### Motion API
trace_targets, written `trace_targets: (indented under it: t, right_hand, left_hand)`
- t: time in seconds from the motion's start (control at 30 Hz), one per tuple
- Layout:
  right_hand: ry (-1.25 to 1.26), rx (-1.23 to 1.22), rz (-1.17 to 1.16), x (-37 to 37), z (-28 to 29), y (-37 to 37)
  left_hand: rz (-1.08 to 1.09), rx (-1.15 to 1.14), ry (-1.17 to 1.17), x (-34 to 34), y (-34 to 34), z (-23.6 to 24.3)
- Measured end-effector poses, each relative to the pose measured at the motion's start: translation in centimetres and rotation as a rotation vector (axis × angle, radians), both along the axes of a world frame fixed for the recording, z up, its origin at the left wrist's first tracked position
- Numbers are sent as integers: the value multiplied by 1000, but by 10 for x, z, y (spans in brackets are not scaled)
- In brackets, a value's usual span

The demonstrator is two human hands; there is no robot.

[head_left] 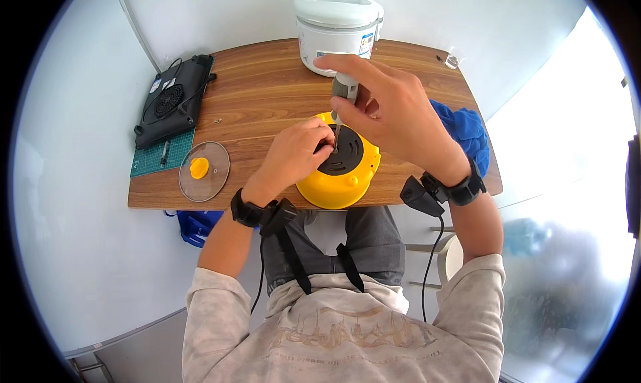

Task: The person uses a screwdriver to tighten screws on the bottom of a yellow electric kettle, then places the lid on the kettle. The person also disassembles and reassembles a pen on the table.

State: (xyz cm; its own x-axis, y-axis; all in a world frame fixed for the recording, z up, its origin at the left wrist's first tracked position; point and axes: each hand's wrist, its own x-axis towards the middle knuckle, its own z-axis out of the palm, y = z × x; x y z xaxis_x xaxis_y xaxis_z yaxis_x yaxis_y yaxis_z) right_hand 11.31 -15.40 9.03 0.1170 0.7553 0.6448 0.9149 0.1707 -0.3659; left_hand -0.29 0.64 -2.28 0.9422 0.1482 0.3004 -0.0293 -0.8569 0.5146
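Observation:
A round yellow appliance (336,191) lies bottom up near the table's front edge, showing its black slotted base plate (348,157). My right hand (394,101) is closed around the grey and white handle of a screwdriver (344,89), held upright over the base. The screwdriver's metal shaft points down to the black plate, its tip beside my left fingers. My left hand (294,151) rests at the left of the plate, with fingertips pinched together near the tip. Whatever they pinch is hidden.
A white rice cooker (337,26) stands at the back. To the left are an upturned black appliance (175,103), a green cutting mat (148,161), a pen (165,152) and a glass lid (212,183) with a yellow knob. Blue cloth (467,131) and a small clear cup (453,59) lie right.

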Motion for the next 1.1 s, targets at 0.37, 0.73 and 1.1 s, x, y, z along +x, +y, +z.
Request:
trace_targets:
  t: [0.37, 0.73, 1.1]
  right_hand:
    - [-15, 50, 26, 1, -3, 1]
    - [-49, 35, 40, 5, 0, 2]
    - [-179, 48, -128, 6, -1, 10]
  left_hand:
    - [-37, -38, 3, -2, 0, 5]
    - [-43, -31, -16, -3, 0, 3]
    - [-33, -32, -27, -2, -1, 2]
